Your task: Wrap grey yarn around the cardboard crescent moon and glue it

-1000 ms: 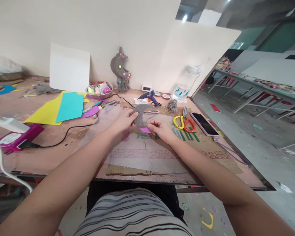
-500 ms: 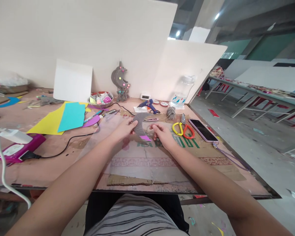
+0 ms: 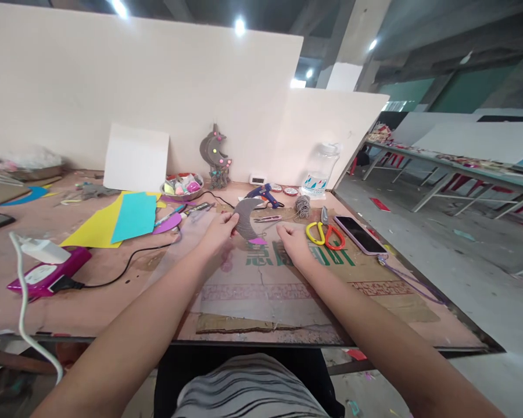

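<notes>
My left hand (image 3: 220, 231) pinches a grey crescent-shaped piece wrapped in twine (image 3: 245, 219) and holds it just above the table, its lower tip showing pink. My right hand (image 3: 293, 242) sits a little to the right of the crescent, fingers curled, apparently pinching a thin strand that I cannot make out clearly. Both hands hover over a flat sheet of cardboard with green lettering (image 3: 287, 273). A ball of grey twine (image 3: 303, 204) lies just beyond my right hand.
Yellow-and-red scissors (image 3: 325, 232) and a phone (image 3: 361, 234) lie right of my hands. A blue glue gun (image 3: 264, 193), a finished moon ornament (image 3: 214, 152), a bowl of pompoms (image 3: 181, 187), coloured paper sheets (image 3: 122, 216) and a plugged-in pink power strip (image 3: 43, 274) fill the table.
My right hand has drawn away to the right from the crescent's lower tip. The crescent stays in my left hand. The camera has tilted upward a little.
</notes>
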### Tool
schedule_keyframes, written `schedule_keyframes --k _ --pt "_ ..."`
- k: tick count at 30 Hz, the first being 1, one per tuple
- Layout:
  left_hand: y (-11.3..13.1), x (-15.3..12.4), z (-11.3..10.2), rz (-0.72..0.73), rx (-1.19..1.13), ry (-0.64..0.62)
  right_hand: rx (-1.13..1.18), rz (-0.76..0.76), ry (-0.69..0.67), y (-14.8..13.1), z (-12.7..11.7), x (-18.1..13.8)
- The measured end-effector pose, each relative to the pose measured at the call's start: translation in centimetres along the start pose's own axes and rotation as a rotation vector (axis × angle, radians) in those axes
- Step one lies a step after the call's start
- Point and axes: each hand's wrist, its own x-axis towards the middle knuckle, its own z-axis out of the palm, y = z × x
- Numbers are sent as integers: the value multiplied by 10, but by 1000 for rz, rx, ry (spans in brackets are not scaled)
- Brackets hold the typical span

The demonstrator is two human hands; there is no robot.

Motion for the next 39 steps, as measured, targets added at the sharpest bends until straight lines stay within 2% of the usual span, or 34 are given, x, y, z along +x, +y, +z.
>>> schedule_keyframes --k 20,28,34,39 --pt "15 -8 1 -48 -8 11 -28 2 -32 4 1 2" --pt "12 -7 0 -65 -36 -14 -32 -7 -57 1 -2 2" --pt "7 -5 3 -53 -51 -35 -2 -28 -121 -7 -4 -4" --pt "6 -5 4 -68 -75 -48 32 -73 -226 -18 -4 -14"
